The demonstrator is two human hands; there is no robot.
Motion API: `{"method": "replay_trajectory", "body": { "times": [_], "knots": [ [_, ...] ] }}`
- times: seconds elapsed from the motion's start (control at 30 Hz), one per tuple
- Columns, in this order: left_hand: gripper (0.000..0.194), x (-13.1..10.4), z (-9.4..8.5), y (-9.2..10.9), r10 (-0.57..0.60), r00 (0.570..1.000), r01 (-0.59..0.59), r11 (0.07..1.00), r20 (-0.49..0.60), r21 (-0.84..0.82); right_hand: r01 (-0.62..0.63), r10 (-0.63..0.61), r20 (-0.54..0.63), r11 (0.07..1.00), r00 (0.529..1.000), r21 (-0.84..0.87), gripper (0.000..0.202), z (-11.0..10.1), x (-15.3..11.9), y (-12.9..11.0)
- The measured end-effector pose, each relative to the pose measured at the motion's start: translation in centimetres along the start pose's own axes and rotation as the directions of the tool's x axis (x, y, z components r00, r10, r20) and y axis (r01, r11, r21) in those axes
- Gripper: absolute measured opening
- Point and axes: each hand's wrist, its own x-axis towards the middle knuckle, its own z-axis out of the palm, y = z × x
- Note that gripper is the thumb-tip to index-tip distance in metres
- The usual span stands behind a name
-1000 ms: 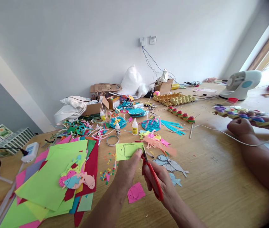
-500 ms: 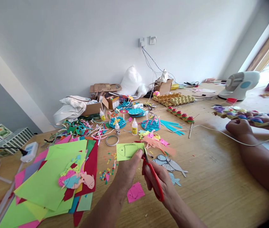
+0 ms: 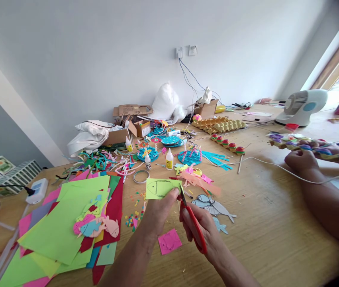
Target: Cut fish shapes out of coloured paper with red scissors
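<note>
Between thumb and fingers, my left hand (image 3: pixel 165 205) grips a light green piece of paper (image 3: pixel 157 189) with a fish drawn on it in dark lines. My right hand (image 3: pixel 200 223) is wrapped round red-handled scissors (image 3: pixel 196 225), their blades at the paper's right edge. On the table below lies a pink paper square (image 3: pixel 169 241) with a fish outline. Grey-blue paper fish (image 3: pixel 214 207) lie to the right of my right hand. Left of my hands, cut-out paper fish (image 3: pixel 97 223) rest on a pile of coloured paper sheets (image 3: pixel 55 223).
Glue bottles (image 3: pixel 169 160), a tape roll (image 3: pixel 141 176) and paper scraps (image 3: pixel 199 179) stand or lie beyond my hands. Another person's arm (image 3: pixel 321 199) reaches in from the right by a painted egg carton (image 3: pixel 321 151). A white cable (image 3: pixel 265 162) crosses the table; a fan (image 3: pixel 302 107) stands behind.
The green paper and my left hand have shifted very slightly left. The scissors stay at the paper's right edge, and the rest looks the same.
</note>
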Motion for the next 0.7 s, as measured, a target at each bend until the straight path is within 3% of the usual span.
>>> {"method": "replay_trajectory", "body": {
  "times": [0.17, 0.53, 0.7],
  "knots": [
    [0.010, 0.3, -0.4, -0.1, -0.030, 1.000, 0.030, 0.999, 0.002, -0.018, -0.002, 0.002, 0.016, 1.000, 1.000, 0.002, 0.051, -0.1, -0.1, 0.1],
    [0.009, 1.0, -1.9, -0.8, -0.026, 0.983, 0.038, 0.998, 0.182, -0.058, -0.055, 0.062, 0.076, 0.995, 0.995, -0.085, 0.050, -0.7, -0.6, 0.5],
    [0.008, 1.0, -2.1, -0.3, -0.038, 0.978, 0.041, 0.999, 0.206, -0.009, -0.054, 0.065, 0.089, 0.991, 0.994, -0.119, 0.052, -0.8, -0.6, 0.5]
  ]
}}
